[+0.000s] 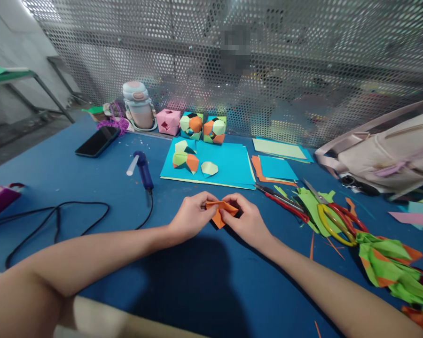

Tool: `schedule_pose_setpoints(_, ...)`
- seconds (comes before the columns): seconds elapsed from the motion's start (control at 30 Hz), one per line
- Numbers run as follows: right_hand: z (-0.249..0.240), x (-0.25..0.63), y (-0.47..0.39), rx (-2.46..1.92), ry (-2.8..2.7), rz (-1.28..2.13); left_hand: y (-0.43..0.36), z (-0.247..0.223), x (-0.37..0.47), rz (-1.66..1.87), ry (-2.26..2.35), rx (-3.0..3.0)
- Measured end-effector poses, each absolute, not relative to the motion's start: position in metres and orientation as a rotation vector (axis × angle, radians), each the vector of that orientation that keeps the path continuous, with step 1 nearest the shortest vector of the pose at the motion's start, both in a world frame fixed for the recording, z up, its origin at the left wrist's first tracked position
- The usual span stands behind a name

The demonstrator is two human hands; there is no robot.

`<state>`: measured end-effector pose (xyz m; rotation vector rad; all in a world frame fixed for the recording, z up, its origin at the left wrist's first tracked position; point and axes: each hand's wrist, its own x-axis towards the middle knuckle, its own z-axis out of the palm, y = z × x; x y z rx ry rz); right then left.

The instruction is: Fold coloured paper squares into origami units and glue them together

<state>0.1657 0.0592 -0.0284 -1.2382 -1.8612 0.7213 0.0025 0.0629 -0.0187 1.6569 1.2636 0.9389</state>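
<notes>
A small folded piece of orange paper [220,218] is held between both hands above the blue table [123,263]. My left hand [193,215] pinches its left side with thumb and fingers. On the right side, my right hand [246,219] grips the paper, its thumb on the front face. Just beyond the hands lies a stack of blue sheets [229,164]. Folded pieces rest on it: a green and orange one [185,161] and a pale green one [209,169].
Behind stand a bottle [139,107], a pink paper cube [168,122] and two multicoloured cubes. To the left are a phone [97,142] and a corded glue gun [144,171]. Rightward lie yellow-handled scissors [333,225], red-handled scissors [285,202], green scraps and a bag [384,145].
</notes>
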Motion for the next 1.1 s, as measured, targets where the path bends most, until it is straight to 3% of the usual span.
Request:
schedule_pose_setpoints(0.4,-0.029,0.164,0.057,-1.276,-1.826,0.629,0.056,-0.02,0.007,0.98,1.096,1.675)
schedule_pose_setpoints(0.8,-0.021,0.167,0.06,-1.352,-1.714,0.777,0.059,-0.013,0.002,0.883,1.221,1.717)
schedule_pose_setpoints(1.1,-0.021,0.166,0.057,-1.275,-1.823,0.691,0.062,-0.016,0.006,0.94,1.087,1.199)
